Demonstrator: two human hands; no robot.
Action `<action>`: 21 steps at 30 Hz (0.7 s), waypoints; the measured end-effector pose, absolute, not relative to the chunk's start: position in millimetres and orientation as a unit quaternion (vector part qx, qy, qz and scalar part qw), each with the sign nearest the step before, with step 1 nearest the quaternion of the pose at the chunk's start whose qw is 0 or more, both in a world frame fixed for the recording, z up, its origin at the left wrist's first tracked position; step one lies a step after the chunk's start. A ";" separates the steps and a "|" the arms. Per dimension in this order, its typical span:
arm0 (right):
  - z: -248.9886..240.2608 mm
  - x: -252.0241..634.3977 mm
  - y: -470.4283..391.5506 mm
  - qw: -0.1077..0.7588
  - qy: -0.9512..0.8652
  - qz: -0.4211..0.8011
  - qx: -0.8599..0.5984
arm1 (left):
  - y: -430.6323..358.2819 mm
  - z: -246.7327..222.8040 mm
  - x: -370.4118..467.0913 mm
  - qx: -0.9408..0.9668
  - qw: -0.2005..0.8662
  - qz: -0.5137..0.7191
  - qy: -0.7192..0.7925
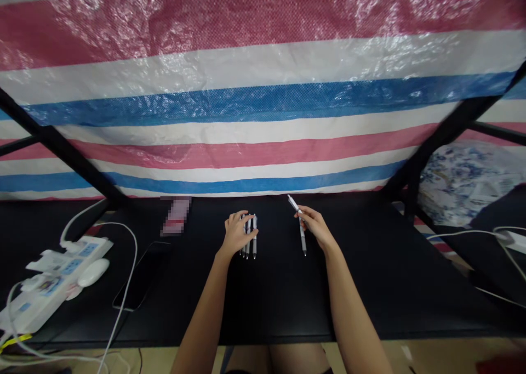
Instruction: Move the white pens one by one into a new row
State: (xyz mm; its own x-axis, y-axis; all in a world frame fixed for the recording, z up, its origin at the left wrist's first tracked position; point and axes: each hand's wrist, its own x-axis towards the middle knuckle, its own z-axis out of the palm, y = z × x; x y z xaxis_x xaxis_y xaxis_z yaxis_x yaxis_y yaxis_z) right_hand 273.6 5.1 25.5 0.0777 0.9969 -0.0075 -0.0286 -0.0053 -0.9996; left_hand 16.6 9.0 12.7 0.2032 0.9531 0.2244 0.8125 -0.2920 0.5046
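Several white and grey pens (254, 245) lie side by side near the middle of the black table, tips toward me. My left hand (238, 232) is over them, thumb at the rightmost pen and fingers curved across the upper ends, partly hiding them. To the right, my right hand (311, 221) pinches the upper part of a single white and grey pen (303, 242). That pen points toward me, its tip low near the table; whether it touches the surface I cannot tell.
On the black table (279, 308), a phone (142, 278), a white power strip (53, 281) with cables and a blurred pink item (176, 217) are at the left. Striped sheeting (263, 105) hangs behind. Black frame bars (431, 149) slant at both sides.
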 end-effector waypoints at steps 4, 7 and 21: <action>27.8 274.2 3.0 0.516 -0.477 0.510 -0.497 | 9.7 12.3 16.2 0.764 0.146 0.243 0.579; 25.9 274.4 3.0 0.516 -0.478 0.510 -0.495 | 10.2 11.4 16.4 0.766 0.150 0.241 0.577; 35.1 275.9 -1.6 0.520 -0.469 0.521 -0.488 | 10.8 10.1 15.1 0.777 0.158 0.262 0.550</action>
State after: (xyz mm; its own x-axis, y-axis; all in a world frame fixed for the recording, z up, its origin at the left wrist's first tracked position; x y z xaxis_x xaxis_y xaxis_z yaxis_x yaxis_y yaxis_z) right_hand 275.9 -1.6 35.1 0.0175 0.9996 -0.0202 -0.0829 -0.0187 -0.9964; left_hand 15.1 10.8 10.1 0.2577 0.9378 0.2326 0.7725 -0.3445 0.5334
